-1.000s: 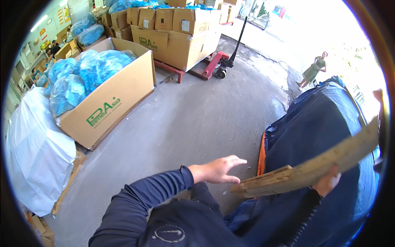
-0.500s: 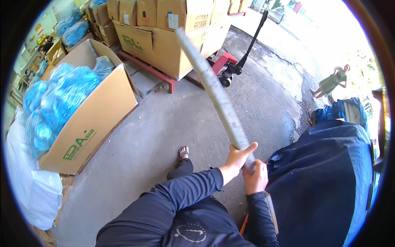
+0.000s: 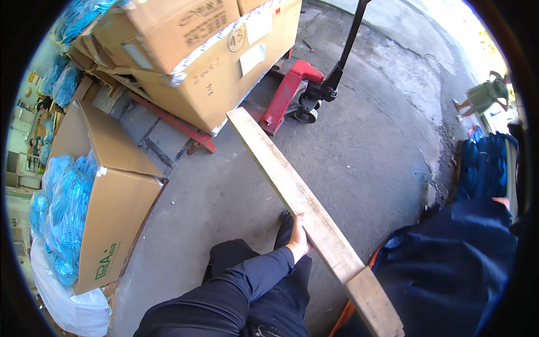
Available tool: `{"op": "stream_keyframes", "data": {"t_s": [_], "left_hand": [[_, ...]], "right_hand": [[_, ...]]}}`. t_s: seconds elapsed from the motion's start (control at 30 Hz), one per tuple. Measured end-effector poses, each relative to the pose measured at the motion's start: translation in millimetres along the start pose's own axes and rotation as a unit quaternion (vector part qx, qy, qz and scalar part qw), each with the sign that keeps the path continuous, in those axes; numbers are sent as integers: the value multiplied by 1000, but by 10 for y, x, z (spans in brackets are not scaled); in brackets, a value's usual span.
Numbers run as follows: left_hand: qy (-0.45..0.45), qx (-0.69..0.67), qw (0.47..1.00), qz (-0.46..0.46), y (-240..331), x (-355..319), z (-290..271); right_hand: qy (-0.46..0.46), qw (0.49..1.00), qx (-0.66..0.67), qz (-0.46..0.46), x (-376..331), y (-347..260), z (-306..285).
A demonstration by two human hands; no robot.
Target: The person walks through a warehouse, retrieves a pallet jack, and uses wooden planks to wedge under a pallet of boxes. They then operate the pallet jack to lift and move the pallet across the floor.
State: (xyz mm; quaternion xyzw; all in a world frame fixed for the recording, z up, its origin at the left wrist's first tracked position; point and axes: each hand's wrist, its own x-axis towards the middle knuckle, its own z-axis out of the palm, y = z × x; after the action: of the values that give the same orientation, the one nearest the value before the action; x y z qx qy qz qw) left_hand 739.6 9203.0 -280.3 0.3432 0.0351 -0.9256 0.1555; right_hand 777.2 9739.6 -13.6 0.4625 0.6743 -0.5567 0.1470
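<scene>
A long wooden plank (image 3: 292, 191) slants across the middle, its far end close to the red pallet jack and its near end low on the right. A shorter wood block (image 3: 373, 303) sits on the plank's near end. My left hand (image 3: 299, 240) is closed round the plank's left edge, past its midpoint toward me; the fingers beneath are hidden. No part of my right hand shows. Right of the plank's near end lies a dark navy cover (image 3: 449, 269).
Large cartons (image 3: 196, 84) stand on a red pallet (image 3: 179, 126) ahead, beside the pallet jack (image 3: 286, 95). An open carton (image 3: 120, 208) with blue plastic bags (image 3: 64, 208) is at left. A person (image 3: 485, 95) is at far right. Concrete floor (image 3: 224, 196) lies between.
The plank has swung down from steeply raised, and its broad face now shows. My right hand, which gripped its near end, has gone out of view. The pallet jack appears nearer.
</scene>
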Motion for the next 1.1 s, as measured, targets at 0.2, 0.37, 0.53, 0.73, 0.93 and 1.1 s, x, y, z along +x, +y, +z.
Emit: {"op": "stream_keyframes", "data": {"t_s": [0.2,0.37,0.53,0.73,0.93,1.1], "left_hand": [[68,35,996,-42,236,1687,64],[194,34,980,-30,427,2643,-4],[156,11,988,15,952,3260,-194],[156,43,987,5,2048,4154,-736],[118,53,992,10,2108,4665,-1129],[37,115,993,15,2180,4911,-1430]], "right_hand": [[-10,1000,-4,15,822,-571,1969],[19,998,38,-41,1451,-933,2673],[26,996,74,-31,1959,-731,3491],[-9,993,111,-38,2677,-88,4996],[-102,971,205,-70,3631,129,5663],[-47,991,77,-95,4117,315,5843]]}}
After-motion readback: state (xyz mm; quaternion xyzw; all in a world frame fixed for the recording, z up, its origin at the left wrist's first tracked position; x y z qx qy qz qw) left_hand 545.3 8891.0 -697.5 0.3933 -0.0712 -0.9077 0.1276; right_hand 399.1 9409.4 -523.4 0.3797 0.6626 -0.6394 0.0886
